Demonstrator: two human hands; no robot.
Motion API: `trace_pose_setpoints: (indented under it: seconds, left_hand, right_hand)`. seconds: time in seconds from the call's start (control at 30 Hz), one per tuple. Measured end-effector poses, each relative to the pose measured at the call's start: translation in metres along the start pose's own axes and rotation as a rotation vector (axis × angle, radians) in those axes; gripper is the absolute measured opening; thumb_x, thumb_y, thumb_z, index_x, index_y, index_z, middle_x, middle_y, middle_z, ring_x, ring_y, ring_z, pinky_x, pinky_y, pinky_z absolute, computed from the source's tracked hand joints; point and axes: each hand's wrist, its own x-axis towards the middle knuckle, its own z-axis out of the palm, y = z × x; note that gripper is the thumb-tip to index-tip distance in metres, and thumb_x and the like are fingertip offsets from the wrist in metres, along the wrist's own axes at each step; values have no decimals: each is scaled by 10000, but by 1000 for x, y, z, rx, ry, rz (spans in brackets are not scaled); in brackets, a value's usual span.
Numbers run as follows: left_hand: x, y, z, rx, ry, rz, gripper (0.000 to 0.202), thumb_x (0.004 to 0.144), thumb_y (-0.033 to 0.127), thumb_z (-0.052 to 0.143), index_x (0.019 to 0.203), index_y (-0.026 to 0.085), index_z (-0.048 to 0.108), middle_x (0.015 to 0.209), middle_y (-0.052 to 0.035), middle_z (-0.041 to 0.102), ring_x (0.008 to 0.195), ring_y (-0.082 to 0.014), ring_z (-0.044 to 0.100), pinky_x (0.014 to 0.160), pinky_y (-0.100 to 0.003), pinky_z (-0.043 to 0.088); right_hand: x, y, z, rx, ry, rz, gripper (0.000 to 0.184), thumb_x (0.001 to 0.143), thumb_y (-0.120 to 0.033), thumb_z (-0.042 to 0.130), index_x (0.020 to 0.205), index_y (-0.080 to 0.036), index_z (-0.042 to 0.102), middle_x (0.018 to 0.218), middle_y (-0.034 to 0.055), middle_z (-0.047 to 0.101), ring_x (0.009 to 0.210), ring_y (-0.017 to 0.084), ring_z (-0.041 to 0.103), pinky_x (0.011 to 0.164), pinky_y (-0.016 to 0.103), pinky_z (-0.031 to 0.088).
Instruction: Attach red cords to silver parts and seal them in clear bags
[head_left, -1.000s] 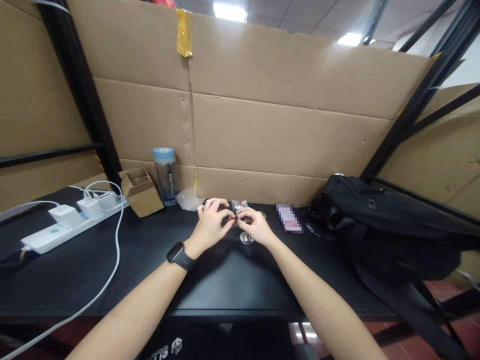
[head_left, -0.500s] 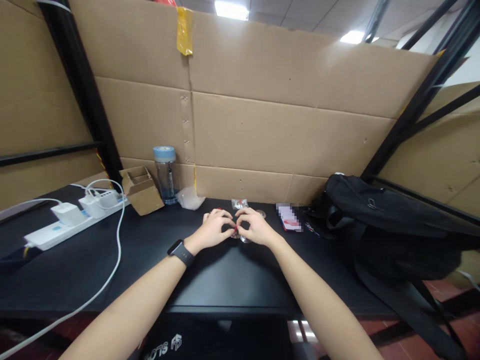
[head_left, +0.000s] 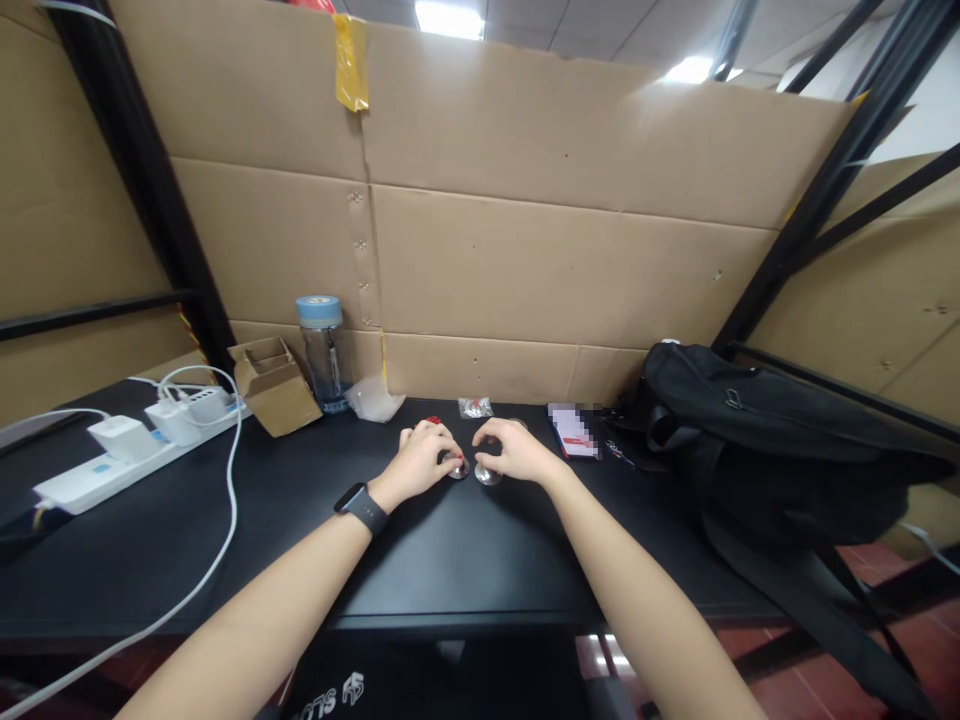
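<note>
My left hand (head_left: 421, 462), with a dark watch on its wrist, pinches a small red piece on a shiny round metal disc (head_left: 458, 471). That disc is at the tabletop; whether it touches it I cannot tell. Just to its right, a second shiny metal disc (head_left: 487, 477) lies under the fingertips of my right hand (head_left: 517, 452). Thumb and forefinger of that hand are apart and curved over the disc, with nothing visible between them. Something red (head_left: 433, 420) shows partly behind my left knuckles. A small clear packet (head_left: 475, 407) lies beyond both hands.
On the left are a white power strip (head_left: 67, 484) with chargers and a cable, an open cardboard box (head_left: 279, 398), a blue-lidded bottle (head_left: 321, 350) and a crumpled plastic bag (head_left: 375, 400). To the right lie a phone (head_left: 574, 430) and a black backpack (head_left: 757, 430). Cardboard walls the back.
My hands have drawn apart. The left one has moved slightly left with the red piece and its disc, and the right thumb and forefinger have spread. The view has shifted a little.
</note>
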Motion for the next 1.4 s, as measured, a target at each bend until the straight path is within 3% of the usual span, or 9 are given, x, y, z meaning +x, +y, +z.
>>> trace_pose_setpoints:
  seconds: [0.23,0.43,0.6,0.73,0.83,0.93,1.07,1.23,1.4]
  left_hand:
    - [1,-2,9,24,41,67,182,962,329,559,913,282,728,1024,-22,734,1069,-241,515,898,-431,269]
    - [-2,9,11,25,27,132,196,977,342,536,933,286,719,996,-13,738,1058,-228,517,914,-423,267]
    - [0,11,0,1,12,121,233,953,458,558,957,293,722,1010,-20,725,1068,-240,539,925,-427,299]
    - [4,-15,-17,131,154,-7,327,990,462,455,938,262,708,1092,-58,701,1120,-271,527,941,-459,336]
    - [2,-46,-26,292,230,-166,302,967,416,469,1017,252,718,1287,-116,642,1240,-347,455,954,-524,341]
    - [-3,-71,-27,356,192,-287,320,938,382,477,1114,236,701,1373,-145,603,1273,-394,421,945,-583,345]
    - [-5,-86,-30,370,146,-327,336,946,284,398,1086,227,699,1253,-148,682,1237,-379,464,933,-612,343]
    - [-5,-77,-45,387,278,-283,371,940,255,409,1222,240,650,1313,-150,655,1252,-360,461,946,-579,339]
    - [0,-39,-38,276,270,-17,418,999,282,374,1375,286,556,1456,-83,567,1317,-297,450,988,-494,343]
  right_hand:
    - [-6,18,-9,-6,-256,86,77,737,-201,763,812,-189,770,746,16,721,677,145,637,632,228,447]
    - [-5,19,-6,86,-284,127,106,763,-142,706,835,-182,772,718,11,733,655,140,660,621,216,464]
    - [-6,18,-8,124,-273,146,125,770,-193,723,888,-178,764,736,17,738,655,143,668,613,216,473]
    - [-6,20,-10,127,-220,160,101,794,-191,679,858,-176,756,741,26,753,666,149,685,654,226,493]
    - [-6,22,-10,116,-189,158,130,779,-138,655,853,-179,755,736,25,751,675,150,688,667,227,496]
    - [-6,24,-10,137,-203,162,136,776,-131,658,862,-180,751,728,21,746,668,148,686,657,224,495]
    - [-6,25,-10,160,-229,173,103,782,-183,694,872,-176,744,725,22,743,648,146,683,644,226,492]
    - [-6,28,-9,170,-248,181,156,745,-242,760,886,-176,745,743,20,743,639,140,672,624,223,487]
    - [-5,30,-4,225,-261,180,166,748,-213,749,910,-175,748,758,23,745,691,149,692,637,221,497]
